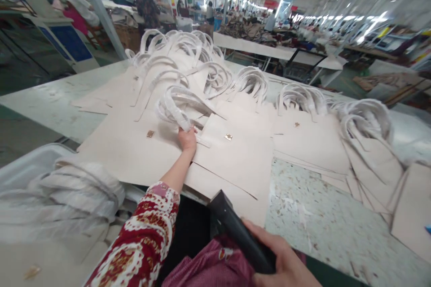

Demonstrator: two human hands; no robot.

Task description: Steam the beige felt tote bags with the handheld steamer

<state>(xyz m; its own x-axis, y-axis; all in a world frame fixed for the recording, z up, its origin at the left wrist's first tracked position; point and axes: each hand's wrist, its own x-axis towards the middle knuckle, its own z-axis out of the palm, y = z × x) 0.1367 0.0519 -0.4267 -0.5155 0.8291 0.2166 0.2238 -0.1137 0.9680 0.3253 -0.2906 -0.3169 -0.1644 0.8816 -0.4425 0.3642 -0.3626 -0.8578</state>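
My left hand (187, 140) is closed on the wrapped bag handles (175, 106) of a cream bag panel, at the middle of the table. Beneath and beside it lie flat cream bag panels (232, 161), one with a small gold metal fitting (228, 136). To the left, another panel carries a similar gold fitting (150, 134). Low in the view, near my body, my right hand (279, 255) grips a black elongated handheld tool (240, 228). Its exact kind is unclear, and its blunt front end points up and left, apart from the panels.
Heaps of cream bag panels with looped, wrapped handles (252, 83) run across the speckled table (299, 202). At lower left stands a pale tub (20, 161) with more wrapped bag pieces (77, 188). Other people and loaded worktables fill the hall behind.
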